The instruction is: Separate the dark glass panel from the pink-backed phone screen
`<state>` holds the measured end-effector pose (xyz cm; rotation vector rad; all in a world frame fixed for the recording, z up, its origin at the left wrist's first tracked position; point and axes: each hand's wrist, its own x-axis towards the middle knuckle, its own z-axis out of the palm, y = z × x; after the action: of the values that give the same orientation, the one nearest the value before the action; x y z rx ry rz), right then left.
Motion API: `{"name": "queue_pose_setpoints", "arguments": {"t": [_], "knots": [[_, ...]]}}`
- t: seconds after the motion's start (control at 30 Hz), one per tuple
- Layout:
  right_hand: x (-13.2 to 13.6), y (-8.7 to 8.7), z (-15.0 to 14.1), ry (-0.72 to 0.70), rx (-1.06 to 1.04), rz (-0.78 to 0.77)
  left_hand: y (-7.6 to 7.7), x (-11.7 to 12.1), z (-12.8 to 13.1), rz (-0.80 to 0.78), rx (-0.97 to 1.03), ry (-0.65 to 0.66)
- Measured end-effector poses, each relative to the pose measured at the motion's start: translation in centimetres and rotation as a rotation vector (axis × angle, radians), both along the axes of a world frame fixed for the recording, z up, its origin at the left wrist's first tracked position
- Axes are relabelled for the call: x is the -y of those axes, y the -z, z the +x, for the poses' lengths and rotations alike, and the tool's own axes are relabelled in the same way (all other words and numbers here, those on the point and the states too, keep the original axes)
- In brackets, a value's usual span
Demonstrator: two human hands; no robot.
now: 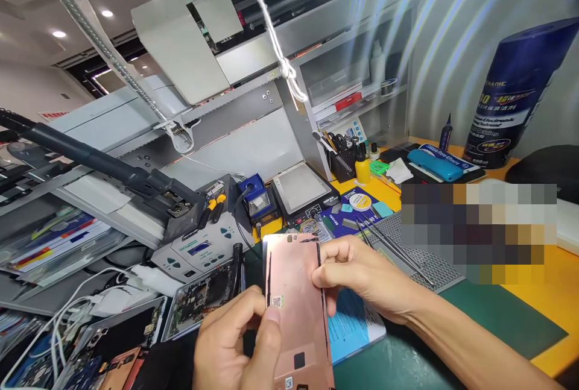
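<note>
A pink copper-toned phone back panel (296,293) stands upright in front of me, its inner face toward the camera, with a small label and black adhesive strips along its edges. My left hand (237,345) grips its lower left edge, thumb on the face. My right hand (357,275) pinches the upper right edge, fingertips on a black adhesive strip there.
An opened phone body (201,299) lies behind the panel; more phone parts (108,348) sit at the lower left. A soldering station (199,251), heating plate (301,191), tweezers (389,248), yellow bottle (362,170) and blue can (515,88) stand on the bench (556,293).
</note>
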<state>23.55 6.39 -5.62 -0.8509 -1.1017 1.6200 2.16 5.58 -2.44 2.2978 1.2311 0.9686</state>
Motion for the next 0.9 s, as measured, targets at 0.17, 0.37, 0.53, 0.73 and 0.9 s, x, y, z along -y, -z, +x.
{"name": "queue_pose_setpoints", "arguments": {"t": [0.17, 0.37, 0.53, 0.73, 0.9], "knots": [[0.1, 0.0, 0.0, 0.046, 0.023, -0.003, 0.0, 0.0, 0.6, 0.083, 0.029, -0.004], [0.0, 0.3, 0.2, 0.053, 0.033, 0.025, -0.1, -0.4, 0.2, 0.089, -0.049, 0.045], [0.0, 0.5, 0.4, 0.030, 0.036, 0.040, -0.3, -0.3, 0.5, -0.073, 0.045, -0.007], [0.2, 0.3, 0.5, 0.025, 0.029, 0.042, 0.2, -0.3, -0.6, -0.463, 0.129, 0.012], [0.3, 0.2, 0.7, 0.029, 0.045, 0.036, 0.0, -0.3, -0.6, -0.438, 0.135, 0.008]]}}
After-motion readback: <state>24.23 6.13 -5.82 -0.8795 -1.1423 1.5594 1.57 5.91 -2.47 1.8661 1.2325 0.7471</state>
